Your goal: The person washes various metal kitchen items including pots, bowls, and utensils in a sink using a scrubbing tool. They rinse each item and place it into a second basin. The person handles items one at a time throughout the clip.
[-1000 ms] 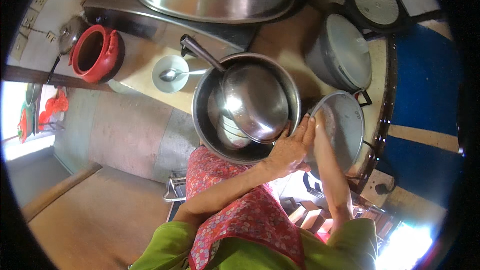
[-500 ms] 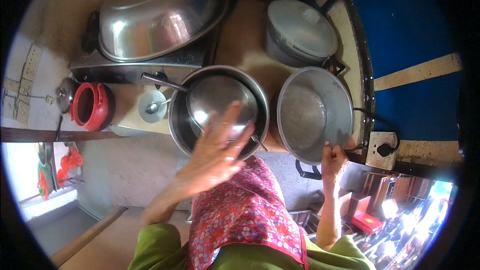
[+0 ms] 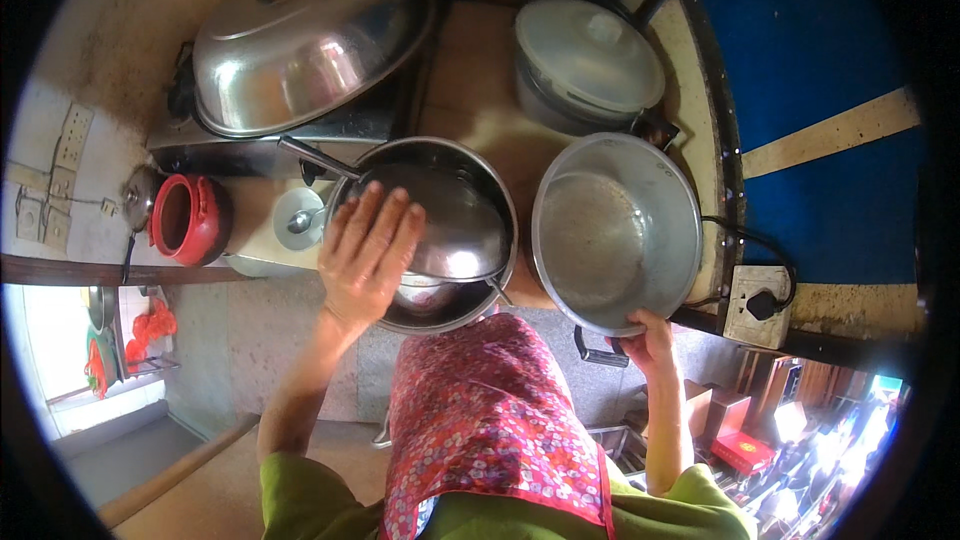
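Here, pan (image 3: 450,215) in steel basin (image 3: 448,320), spoon (image 3: 301,221) in white bowl (image 3: 291,203)

Matt met. pot (image 3: 600,240), glossy pan (image 3: 455,225)

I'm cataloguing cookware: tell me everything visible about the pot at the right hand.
The round pot is dull grey, seemingly metal, lidless, with a mottled base and rivet-like marks inside. Its mouth faces the camera; any tilt is unclear. A dark handle juts from its near side, where the right hand holds the rim. It sits right of the steel bowl.
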`<action>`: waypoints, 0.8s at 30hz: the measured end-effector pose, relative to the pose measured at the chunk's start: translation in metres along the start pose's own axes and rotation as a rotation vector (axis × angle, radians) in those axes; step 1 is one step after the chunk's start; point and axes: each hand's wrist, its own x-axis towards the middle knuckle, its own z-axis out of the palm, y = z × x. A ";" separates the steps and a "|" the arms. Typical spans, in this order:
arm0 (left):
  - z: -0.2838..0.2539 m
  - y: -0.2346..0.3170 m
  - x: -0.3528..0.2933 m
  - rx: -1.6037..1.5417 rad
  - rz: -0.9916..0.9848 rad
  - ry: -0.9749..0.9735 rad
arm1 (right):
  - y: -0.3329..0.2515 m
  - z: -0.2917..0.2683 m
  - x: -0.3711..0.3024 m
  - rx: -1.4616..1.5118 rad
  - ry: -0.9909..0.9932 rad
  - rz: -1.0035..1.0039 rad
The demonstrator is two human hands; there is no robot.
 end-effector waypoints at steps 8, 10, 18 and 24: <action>-0.043 -0.008 0.019 0.003 -0.413 0.310 | -0.006 0.005 -0.020 0.032 -0.017 -0.090; -0.049 -0.008 0.011 -0.028 -0.710 0.395 | -0.013 0.006 -0.029 0.017 -0.006 -0.116; -0.078 -0.011 -0.053 -0.905 -1.453 0.582 | -0.073 0.052 -0.074 -0.311 0.164 -0.378; -0.089 -0.008 -0.106 -1.037 -1.556 0.499 | -0.127 0.081 -0.098 -0.743 0.245 -0.545</action>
